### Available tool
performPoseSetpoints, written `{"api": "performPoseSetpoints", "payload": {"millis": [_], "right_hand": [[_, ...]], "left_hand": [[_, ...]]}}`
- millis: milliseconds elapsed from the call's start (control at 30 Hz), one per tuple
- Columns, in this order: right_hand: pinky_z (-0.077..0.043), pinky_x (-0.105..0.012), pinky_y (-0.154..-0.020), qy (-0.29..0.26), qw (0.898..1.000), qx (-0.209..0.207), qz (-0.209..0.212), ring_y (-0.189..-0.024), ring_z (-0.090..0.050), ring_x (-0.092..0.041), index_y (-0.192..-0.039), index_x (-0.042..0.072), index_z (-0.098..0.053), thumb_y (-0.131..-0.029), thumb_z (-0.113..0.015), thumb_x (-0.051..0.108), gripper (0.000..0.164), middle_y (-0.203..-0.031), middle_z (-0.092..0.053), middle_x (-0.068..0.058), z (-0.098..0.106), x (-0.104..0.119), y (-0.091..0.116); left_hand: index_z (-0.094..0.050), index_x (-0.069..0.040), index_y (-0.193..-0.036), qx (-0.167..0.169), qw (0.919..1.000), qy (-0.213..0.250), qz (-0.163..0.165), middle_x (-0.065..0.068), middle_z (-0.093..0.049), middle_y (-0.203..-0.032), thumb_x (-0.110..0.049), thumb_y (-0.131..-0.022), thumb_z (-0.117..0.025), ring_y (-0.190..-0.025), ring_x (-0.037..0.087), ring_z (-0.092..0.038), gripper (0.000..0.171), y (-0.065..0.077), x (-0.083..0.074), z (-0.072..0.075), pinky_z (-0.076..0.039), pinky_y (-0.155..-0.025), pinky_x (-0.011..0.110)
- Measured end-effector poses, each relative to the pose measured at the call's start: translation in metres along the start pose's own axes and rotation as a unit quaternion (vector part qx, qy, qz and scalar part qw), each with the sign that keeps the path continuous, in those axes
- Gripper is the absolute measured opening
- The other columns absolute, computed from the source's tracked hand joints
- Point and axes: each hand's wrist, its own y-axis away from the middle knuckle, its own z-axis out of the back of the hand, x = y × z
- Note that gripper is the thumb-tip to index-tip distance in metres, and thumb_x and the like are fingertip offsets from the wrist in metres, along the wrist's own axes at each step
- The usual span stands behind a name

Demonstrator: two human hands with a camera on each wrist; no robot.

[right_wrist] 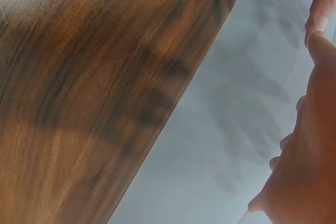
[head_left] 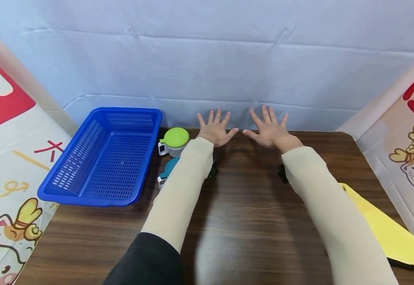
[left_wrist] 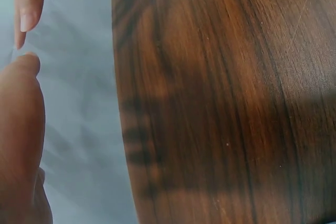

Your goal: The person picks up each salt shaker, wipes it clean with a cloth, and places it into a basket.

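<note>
Left hand (head_left: 215, 131): held out over the far edge of the table, its back turned up; the fingers are straight and spread, and the thumb is pointed to the right.
Right hand (head_left: 269, 132): held just beside it on the right, in a matching pose; the fingers are straight and spread, and the thumb is pointed left, with a gap seen between the two thumbs in the head view.
Fingertips: brought close to the backdrop (head_left: 210, 71); whether it is touched cannot be told.
Sleeves: pale ones (head_left: 178, 194) are worn on both forearms, with a black sleeve (head_left: 146, 261) seen nearer on the left arm.
Green-lidded cup (head_left: 176, 138): set on the far left of the table, between the basket and the left hand, its white handle turned left.
Blue-lidded cup (head_left: 169, 168): placed just nearer than the green one; partly hidden by the left sleeve.
Basket (head_left: 86, 200): blue, perforated, laid at the left, partly beyond the table's left edge.
Yellow cloth-like item (head_left: 381, 225): left at the near right, partly covered by the right sleeve.
Table (head_left: 242, 221): wood-grained; hand shadows (left_wrist: 139, 145) are cast on its far part.
</note>
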Motion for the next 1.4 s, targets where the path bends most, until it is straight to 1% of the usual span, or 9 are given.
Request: {"api": "performPoseSetpoints", "payload": {"millis": [133, 300, 400, 600, 800, 967, 1133, 1233, 1400], "right_hand": [[0.018, -0.075, -0.107, -0.002, 1.000, 0.003, 0.007, -0.151, 0.020, -0.041, -0.163, 0.021, 0.008, -0.102, -0.026, 0.068, 0.084, -0.165, 0.022, -0.020, -0.001, -0.005, 0.004], [0.017, -0.076, -0.107, 0.005, 1.000, 0.002, 0.007, -0.151, 0.019, -0.042, -0.163, 0.021, 0.007, -0.103, -0.028, 0.067, 0.084, -0.165, 0.022, -0.020, -0.003, -0.013, 0.010], [0.016, -0.076, -0.107, 0.012, 1.000, -0.003, 0.011, -0.151, 0.018, -0.043, -0.164, 0.021, 0.005, -0.103, -0.028, 0.067, 0.084, -0.165, 0.020, -0.021, -0.005, -0.015, 0.013], [0.015, -0.077, -0.108, 0.025, 0.999, -0.004, 0.034, -0.152, 0.014, -0.045, -0.164, 0.020, 0.003, -0.101, -0.027, 0.069, 0.085, -0.166, 0.015, -0.023, -0.007, -0.012, 0.022], [0.013, -0.077, -0.108, 0.036, 0.998, -0.010, 0.047, -0.153, 0.011, -0.045, -0.164, 0.020, 0.002, -0.101, -0.025, 0.071, 0.086, -0.167, 0.013, -0.023, -0.005, -0.010, 0.031], [0.011, -0.078, -0.108, 0.043, 0.998, -0.012, 0.054, -0.153, 0.009, -0.045, -0.164, 0.021, 0.004, -0.100, -0.024, 0.071, 0.085, -0.167, 0.011, -0.023, -0.005, -0.011, 0.038], [0.010, -0.078, -0.108, 0.047, 0.997, -0.019, 0.066, -0.153, 0.008, -0.045, -0.164, 0.022, 0.003, -0.103, -0.030, 0.067, 0.082, -0.167, 0.008, -0.024, -0.007, -0.010, 0.046], [0.012, -0.078, -0.108, 0.044, 0.996, -0.023, 0.077, -0.153, 0.007, -0.045, -0.164, 0.022, 0.000, -0.104, -0.033, 0.064, 0.081, -0.167, 0.007, -0.024, -0.008, -0.010, 0.051], [0.017, -0.076, -0.107, 0.044, 0.995, -0.020, 0.089, -0.153, 0.008, -0.044, -0.164, 0.024, 0.002, -0.105, -0.036, 0.061, 0.080, -0.168, 0.011, -0.020, -0.008, -0.008, 0.058]], "left_hand": [[0.004, -0.029, -0.163, 0.003, 0.9999, -0.004, -0.011, 0.008, 0.007, -0.170, -0.070, -0.102, -0.012, -0.156, 0.032, 0.007, 0.075, 0.002, 0.001, 0.002, 0.010, -0.116, 0.067], [0.004, -0.031, -0.163, 0.007, 0.9998, -0.018, -0.001, 0.007, 0.008, -0.170, -0.069, -0.102, -0.013, -0.156, 0.031, 0.009, 0.074, 0.001, 0.005, -0.001, 0.011, -0.116, 0.067], [0.004, -0.030, -0.163, 0.003, 0.9998, -0.017, -0.001, 0.007, 0.008, -0.170, -0.069, -0.103, -0.015, -0.156, 0.032, 0.009, 0.074, 0.002, 0.006, -0.002, 0.012, -0.116, 0.068], [0.006, -0.031, -0.163, 0.005, 0.9997, -0.025, 0.001, 0.006, 0.010, -0.170, -0.070, -0.102, -0.013, -0.155, 0.032, 0.010, 0.074, 0.007, 0.005, -0.002, 0.011, -0.115, 0.068], [0.005, -0.030, -0.163, -0.006, 0.9997, -0.024, -0.002, 0.008, 0.009, -0.170, -0.069, -0.102, -0.015, -0.155, 0.032, 0.009, 0.076, 0.015, 0.004, -0.002, 0.009, -0.115, 0.070], [0.006, -0.029, -0.163, -0.011, 0.9995, -0.030, -0.003, 0.008, 0.010, -0.170, -0.070, -0.101, -0.016, -0.155, 0.033, 0.010, 0.077, 0.023, 0.005, -0.001, 0.010, -0.115, 0.070], [0.002, -0.027, -0.164, -0.015, 0.9987, -0.046, -0.014, 0.010, 0.006, -0.170, -0.070, -0.102, -0.016, -0.156, 0.034, 0.006, 0.078, 0.035, 0.002, 0.003, 0.007, -0.115, 0.071], [0.000, -0.025, -0.164, -0.020, 0.9981, -0.054, -0.024, 0.011, 0.002, -0.170, -0.069, -0.102, -0.017, -0.156, 0.034, 0.003, 0.078, 0.044, 0.000, 0.005, 0.006, -0.115, 0.072], [0.001, -0.025, -0.164, -0.026, 0.9970, -0.060, -0.042, 0.011, 0.003, -0.170, -0.069, -0.102, -0.017, -0.156, 0.034, 0.004, 0.078, 0.058, -0.003, 0.008, 0.005, -0.115, 0.071]]}}
